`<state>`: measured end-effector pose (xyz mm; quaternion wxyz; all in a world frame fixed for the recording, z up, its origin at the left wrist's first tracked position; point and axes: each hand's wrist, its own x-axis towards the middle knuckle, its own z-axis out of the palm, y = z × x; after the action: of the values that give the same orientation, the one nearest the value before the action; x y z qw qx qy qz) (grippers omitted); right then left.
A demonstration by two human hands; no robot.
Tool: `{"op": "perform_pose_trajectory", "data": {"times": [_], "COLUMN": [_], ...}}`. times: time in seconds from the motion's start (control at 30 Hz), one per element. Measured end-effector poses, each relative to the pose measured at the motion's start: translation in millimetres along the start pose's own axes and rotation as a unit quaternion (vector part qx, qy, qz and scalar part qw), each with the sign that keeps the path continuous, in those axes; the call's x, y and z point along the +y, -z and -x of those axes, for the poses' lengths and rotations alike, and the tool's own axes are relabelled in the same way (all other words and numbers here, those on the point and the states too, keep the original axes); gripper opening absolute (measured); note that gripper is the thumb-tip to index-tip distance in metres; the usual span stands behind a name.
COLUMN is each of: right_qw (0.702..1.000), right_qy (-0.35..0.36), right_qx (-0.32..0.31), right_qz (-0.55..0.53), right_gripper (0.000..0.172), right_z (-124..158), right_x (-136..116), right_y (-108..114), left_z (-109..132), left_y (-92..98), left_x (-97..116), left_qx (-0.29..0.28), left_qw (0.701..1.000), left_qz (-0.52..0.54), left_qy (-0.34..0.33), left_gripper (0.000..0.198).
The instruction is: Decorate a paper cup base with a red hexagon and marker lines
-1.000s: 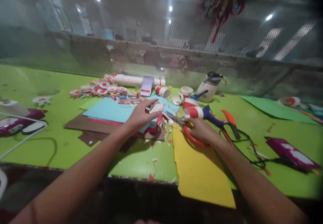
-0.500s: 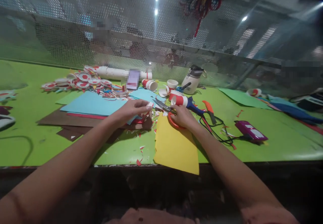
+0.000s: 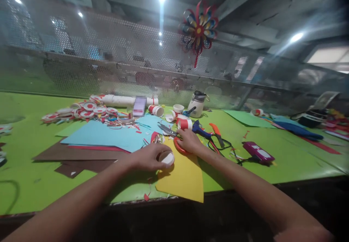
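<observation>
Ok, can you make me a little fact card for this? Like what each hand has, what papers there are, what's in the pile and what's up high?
Left hand: holding a white round piece
Right hand: holding scissors with an orange handle
Papers: yellow sheet at the table's front edge; blue sheets over red and brown ones, on the left
Pile: red-and-white round pieces, back left
Up high: colourful flower decoration

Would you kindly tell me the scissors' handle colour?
The handle is orange-red, clearest in the head view.
</observation>
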<state>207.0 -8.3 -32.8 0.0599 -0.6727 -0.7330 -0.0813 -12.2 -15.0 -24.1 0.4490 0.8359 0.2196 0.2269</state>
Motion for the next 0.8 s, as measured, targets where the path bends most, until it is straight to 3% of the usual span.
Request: {"op": "perform_pose_trajectory", "data": {"times": [0.17,0.3,0.37,0.47,0.63,0.8], "right_qw": [1.000,1.000,1.000,0.999,0.990,0.936], "right_qy": [0.011,-0.011,-0.012,0.012,0.116,0.279], "right_qx": [0.009,0.008,-0.004,-0.024,-0.048,-0.169], "right_qz": [-0.010,-0.017,-0.022,-0.034,-0.069,-0.133], "right_gripper": [0.032,0.033,0.033,0.035,0.041,0.063], "right_z": [21.7,18.5,11.9,10.0,45.6,95.7], "right_x": [5.2,13.3,18.5,21.7,9.5,-0.1], "right_y": [-0.1,-0.7,1.4,10.2,41.1,65.2], "left_z": [2.7,1.5,0.3,-0.5,2.0,6.9], "left_y": [3.8,8.7,12.2,24.8,67.0,94.7], "left_x": [0.4,-0.8,-1.5,-3.0,-13.8,-28.4], "left_qx": [-0.012,-0.016,0.003,0.080,0.229,0.212], "left_qw": [0.999,0.999,0.999,0.995,0.953,0.911], "left_qz": [-0.050,-0.041,-0.036,-0.052,-0.168,-0.276], "left_qy": [-0.003,0.007,0.010,0.025,0.102,0.222], "left_gripper": [0.029,0.034,0.037,0.042,0.047,0.032]}}
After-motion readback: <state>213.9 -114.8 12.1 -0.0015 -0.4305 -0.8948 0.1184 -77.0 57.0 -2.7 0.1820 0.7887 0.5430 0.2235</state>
